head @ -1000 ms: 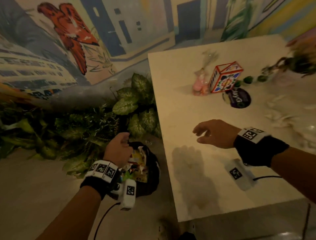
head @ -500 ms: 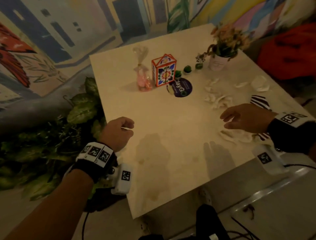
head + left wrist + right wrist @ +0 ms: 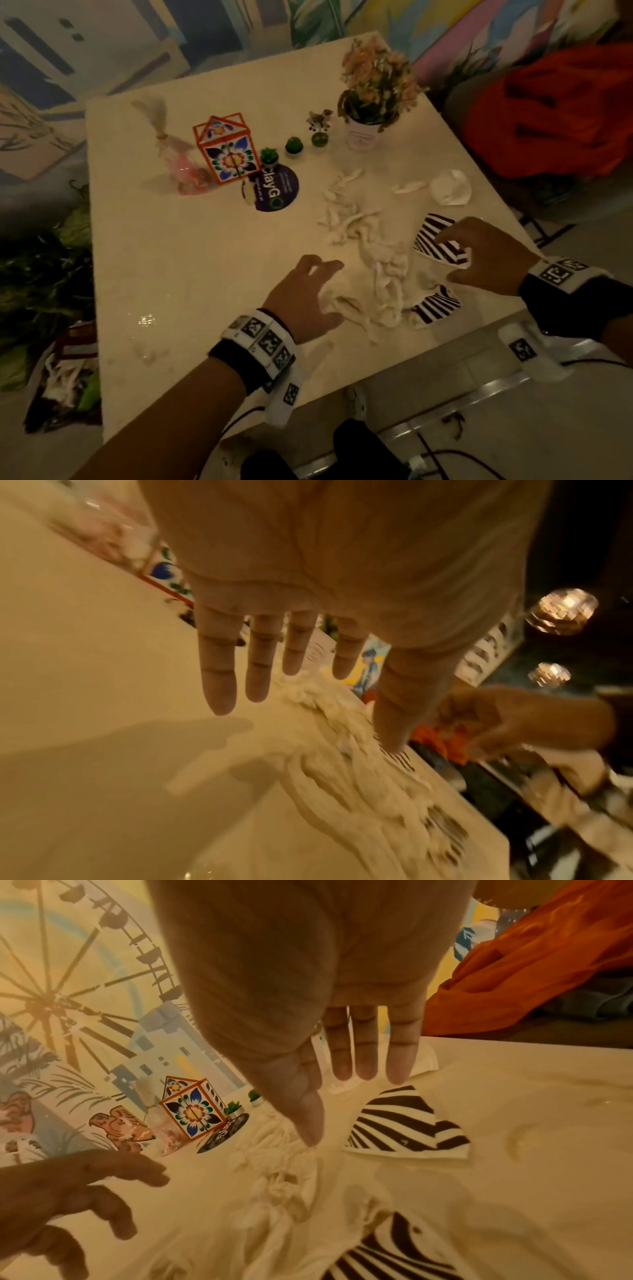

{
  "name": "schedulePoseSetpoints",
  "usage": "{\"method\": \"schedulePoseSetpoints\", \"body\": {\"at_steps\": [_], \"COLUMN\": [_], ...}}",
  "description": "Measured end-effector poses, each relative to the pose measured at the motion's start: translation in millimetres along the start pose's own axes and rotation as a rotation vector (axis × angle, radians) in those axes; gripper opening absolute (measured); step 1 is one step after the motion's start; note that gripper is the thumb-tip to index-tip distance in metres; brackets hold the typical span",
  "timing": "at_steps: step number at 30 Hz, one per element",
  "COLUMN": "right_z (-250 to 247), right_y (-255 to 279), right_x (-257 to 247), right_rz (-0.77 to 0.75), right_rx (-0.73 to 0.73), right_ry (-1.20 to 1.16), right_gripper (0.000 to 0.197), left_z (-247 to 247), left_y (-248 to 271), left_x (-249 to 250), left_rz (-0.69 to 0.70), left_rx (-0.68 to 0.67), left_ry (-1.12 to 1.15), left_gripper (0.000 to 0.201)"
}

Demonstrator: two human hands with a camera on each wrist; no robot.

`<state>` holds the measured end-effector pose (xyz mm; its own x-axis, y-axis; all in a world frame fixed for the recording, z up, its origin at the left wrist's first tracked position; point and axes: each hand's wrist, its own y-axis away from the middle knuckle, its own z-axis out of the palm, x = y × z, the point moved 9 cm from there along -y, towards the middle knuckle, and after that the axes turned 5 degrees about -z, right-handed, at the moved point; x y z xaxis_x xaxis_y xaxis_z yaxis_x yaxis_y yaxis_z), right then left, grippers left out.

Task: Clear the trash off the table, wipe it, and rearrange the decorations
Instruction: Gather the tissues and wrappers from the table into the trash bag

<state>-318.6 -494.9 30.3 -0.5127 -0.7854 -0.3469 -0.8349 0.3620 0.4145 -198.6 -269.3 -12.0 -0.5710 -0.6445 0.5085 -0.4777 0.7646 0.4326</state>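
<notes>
Torn white tissue scraps [image 3: 370, 240] lie in a pile on the pale table [image 3: 171, 274], near its front right edge. Two black-and-white striped napkins [image 3: 440, 245] [image 3: 436, 305] sit among them, and a crumpled white paper [image 3: 448, 186] lies farther back. My left hand [image 3: 322, 291] hovers at the pile's left side with its fingers spread and nothing in it. My right hand [image 3: 448, 257] hovers over the farther striped napkin [image 3: 404, 1123], fingers straight, holding nothing. In the left wrist view the spread fingers [image 3: 219, 669] hang just above the tissue [image 3: 342, 750].
Decorations stand at the back: a painted box [image 3: 227, 150], a pink wrapped bag [image 3: 185, 164], a purple round sticker [image 3: 274, 192], three tiny green plants [image 3: 294, 145] and a flower pot [image 3: 363, 135]. A trash bag [image 3: 65, 377] lies on the floor at left. An orange cloth [image 3: 555, 113] is at right.
My left hand left the trash bag on the floor and came over the table to the tissue pile, opening. My right hand moved right over the striped napkin. The view swung right.
</notes>
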Motion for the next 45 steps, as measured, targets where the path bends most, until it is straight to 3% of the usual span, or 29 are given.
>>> {"method": "schedulePoseSetpoints", "body": {"at_steps": [5, 10, 13, 17, 20, 26, 31, 33, 36, 38, 42, 45], "right_z": [24.9, 47.3, 59.5, 65.5, 62.7, 57.8, 44.8, 41.9, 41.7, 45.5, 48.9, 46.8], "right_y": [7.3, -1.6, -13.7, -27.8, -34.2, -45.2, -57.5, -62.0, -66.8, -68.6, -69.1, -71.2], "right_x": [31.6, 44.7, 45.6, 41.5, 35.3, 25.3, 15.9, 12.6, 7.1, 3.6, 0.7, -6.5], "right_rz": [0.032, 0.021, 0.010, 0.010, -0.014, -0.041, -0.015, -0.016, -0.013, -0.022, -0.054, -0.089], "right_rx": [-0.161, -0.221, -0.240, -0.269, -0.255, -0.225, -0.194, -0.172, -0.148, -0.151, -0.177, -0.213], "right_ry": [0.183, 0.370, 0.384, 0.364, 0.336, 0.312, 0.218, 0.212, 0.254, 0.297, 0.356, 0.405], "right_gripper": [0.109, 0.137, 0.142, 0.136, 0.126, 0.117, 0.077, 0.061, 0.051, 0.055, 0.061, 0.060], "left_z": [40.3, 61.2, 69.8, 75.8, 73.7, 45.1, -10.1, -35.6, -49.5, -39.1, -3.9, 4.0], "left_y": [-16.0, -41.2, -58.3, -77.4, -88.1, -92.4, -77.3, -68.7, -64.0, -65.3, -63.8, -62.6], "left_x": [48.4, 74.1, 78.1, 75.4, 62.7, 49.3, 49.5, 34.3, 11.8, 7.5, -9.2, -17.7], "left_rz": [-0.008, 0.011, 0.012, 0.042, 0.030, 0.016, 0.012, -0.071, -0.134, -0.148, -0.241, -0.289], "left_rx": [-0.111, -0.091, -0.099, -0.105, -0.120, 0.061, 0.281, 0.364, 0.370, 0.263, 0.077, 0.063], "left_ry": [-0.271, -0.358, -0.396, -0.399, -0.272, -0.058, 0.215, 0.324, 0.395, 0.223, -0.073, -0.144], "left_gripper": [0.109, 0.131, 0.120, 0.070, 0.056, 0.031, 0.008, 0.013, 0.028, 0.035, 0.070, 0.065]}}
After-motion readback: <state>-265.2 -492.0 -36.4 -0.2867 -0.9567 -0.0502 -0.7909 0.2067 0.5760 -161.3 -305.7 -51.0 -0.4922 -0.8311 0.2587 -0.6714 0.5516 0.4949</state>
